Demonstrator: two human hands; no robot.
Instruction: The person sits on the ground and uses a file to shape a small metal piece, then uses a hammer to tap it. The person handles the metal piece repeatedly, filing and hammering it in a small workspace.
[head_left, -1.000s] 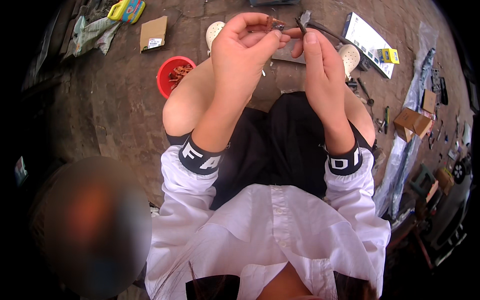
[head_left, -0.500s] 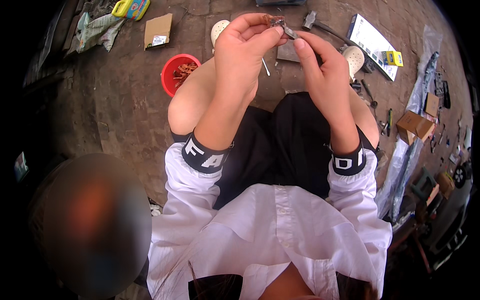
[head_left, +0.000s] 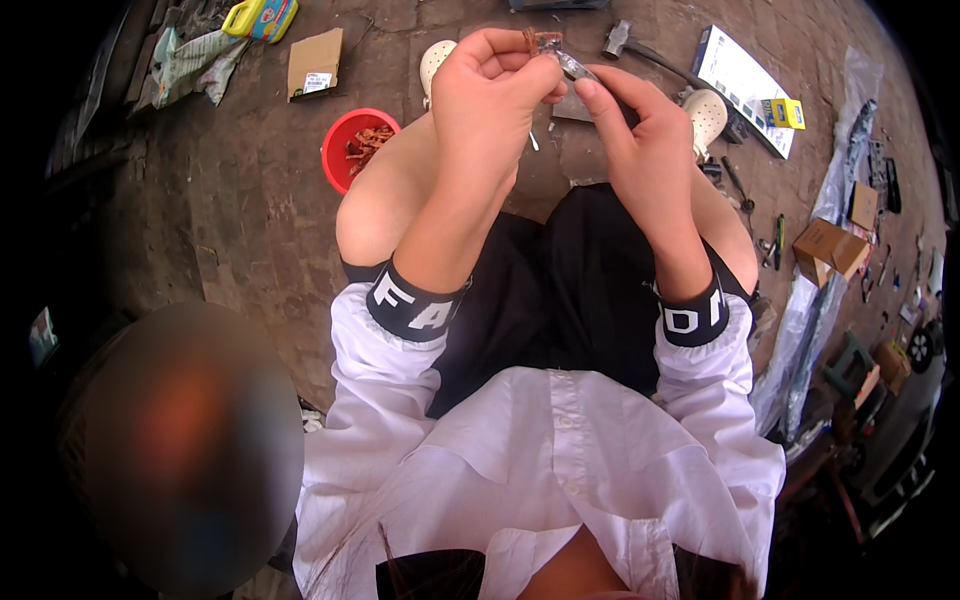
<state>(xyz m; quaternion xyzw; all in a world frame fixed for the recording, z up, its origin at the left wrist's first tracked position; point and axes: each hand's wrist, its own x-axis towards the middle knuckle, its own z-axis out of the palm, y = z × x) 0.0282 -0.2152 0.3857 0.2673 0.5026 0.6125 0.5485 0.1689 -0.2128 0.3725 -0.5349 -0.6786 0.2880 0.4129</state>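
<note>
Both my hands are raised in front of my knees, close together. My left hand is closed in a pinch on a small reddish-brown piece with dark and shiny parts. From its lower right side runs a thin, curved silvery strip. The thumb and forefinger of my right hand are closed on the strip's other end. My fingertips cover part of both, so what kind of part it is cannot be made out. Below on the floor is a grey flat plate, partly hidden by my hands.
A red bucket holding reddish-brown scraps stands left of my knee. Beyond my right hand lie a hammer, a white flat box and a small yellow box. Cardboard boxes and plastic sheeting are at right. Someone is near at lower left.
The small piece has shifted slightly left and turned in my left fingers. More of the silvery strip shows, curving between my two hands. My right hand has moved a little left.
</note>
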